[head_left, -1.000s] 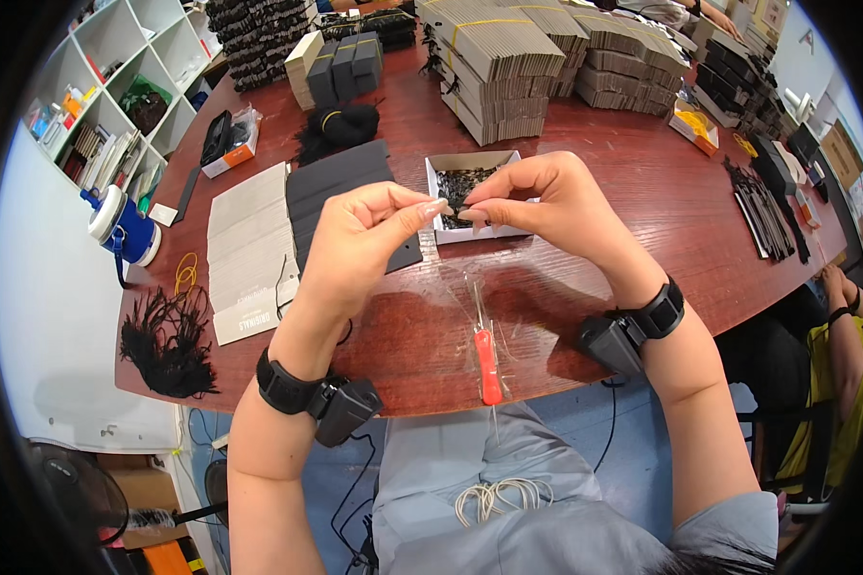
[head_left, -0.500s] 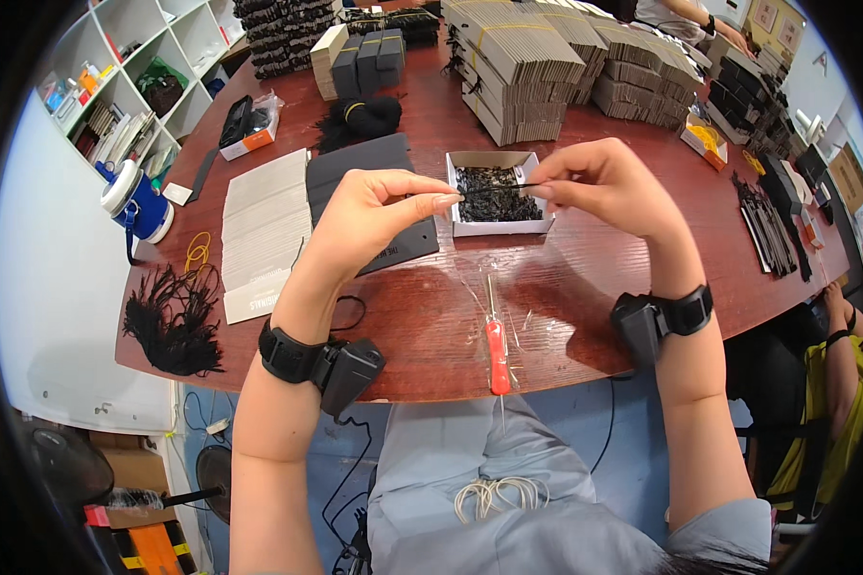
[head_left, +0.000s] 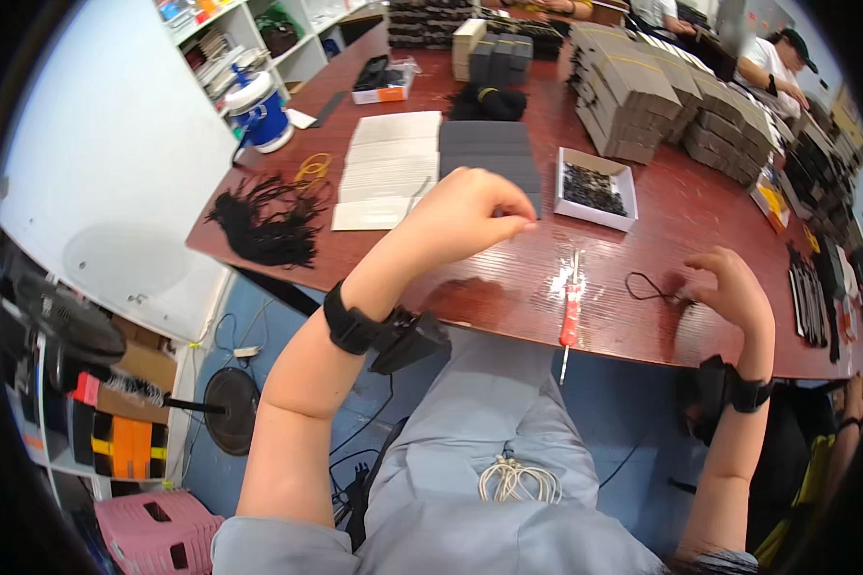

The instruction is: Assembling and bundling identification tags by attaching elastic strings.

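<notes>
My left hand (head_left: 460, 216) hangs over the table before a dark card stack (head_left: 489, 149), thumb and fingertips pinched together. Whether something small is between them I cannot make out. Farther right, my right hand (head_left: 734, 292) is low over the table with its fingers apart. A looped black cord (head_left: 631, 287) lies just left of its thumb. Between the hands is a red-handled tool (head_left: 571, 316) with thin metal ends, one jutting past the table edge. Behind it, a white open box (head_left: 596, 216) holds small black pieces.
Pale folded card (head_left: 384, 172) lies at left, near a bundle of black cords (head_left: 264, 225) and yellow bands (head_left: 314, 171). A blue-and-white jug (head_left: 264, 115) stands at the left edge. Tall grey card stacks (head_left: 633, 91) fill the back right, with a person (head_left: 777, 72) beyond them.
My hands have come apart from the stretched black cord. The right hand moved right and nearer, opening beside a black cord loop. The view has turned, shifting the table contents rightward.
</notes>
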Demonstrator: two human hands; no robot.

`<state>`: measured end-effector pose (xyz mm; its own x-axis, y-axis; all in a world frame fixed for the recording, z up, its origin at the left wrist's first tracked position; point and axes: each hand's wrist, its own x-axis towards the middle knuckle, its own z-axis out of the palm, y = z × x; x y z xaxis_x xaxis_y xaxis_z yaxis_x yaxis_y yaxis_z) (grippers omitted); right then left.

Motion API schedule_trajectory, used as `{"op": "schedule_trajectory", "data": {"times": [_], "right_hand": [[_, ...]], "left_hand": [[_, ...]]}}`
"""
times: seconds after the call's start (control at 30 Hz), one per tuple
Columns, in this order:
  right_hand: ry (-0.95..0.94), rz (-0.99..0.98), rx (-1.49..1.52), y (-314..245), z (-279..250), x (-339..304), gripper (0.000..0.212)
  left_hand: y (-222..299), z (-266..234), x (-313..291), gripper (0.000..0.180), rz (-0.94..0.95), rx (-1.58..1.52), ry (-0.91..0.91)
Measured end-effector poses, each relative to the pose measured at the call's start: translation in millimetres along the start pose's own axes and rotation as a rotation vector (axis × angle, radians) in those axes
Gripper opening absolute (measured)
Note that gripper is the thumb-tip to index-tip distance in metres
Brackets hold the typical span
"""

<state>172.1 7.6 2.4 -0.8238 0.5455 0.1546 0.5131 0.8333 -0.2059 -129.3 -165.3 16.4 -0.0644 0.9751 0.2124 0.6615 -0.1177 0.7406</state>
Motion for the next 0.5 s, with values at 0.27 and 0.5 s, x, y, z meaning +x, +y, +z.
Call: {"op": "schedule_trajectory", "data": {"times": [0.27,0.5], "right_hand": [[0.157,-0.041,0.266,-25.0,31.5,-3.2,0.044],[0.22,-0.11,0.414,-18.1,66.5,4.4,0.026]], "left_hand": [[-58.3,-85.1,-113.7,0.013,-0.339,0.226,0.46],[-120.3,-145.1,-131.8,0.021,-0.438,0.431,0.62]]}}
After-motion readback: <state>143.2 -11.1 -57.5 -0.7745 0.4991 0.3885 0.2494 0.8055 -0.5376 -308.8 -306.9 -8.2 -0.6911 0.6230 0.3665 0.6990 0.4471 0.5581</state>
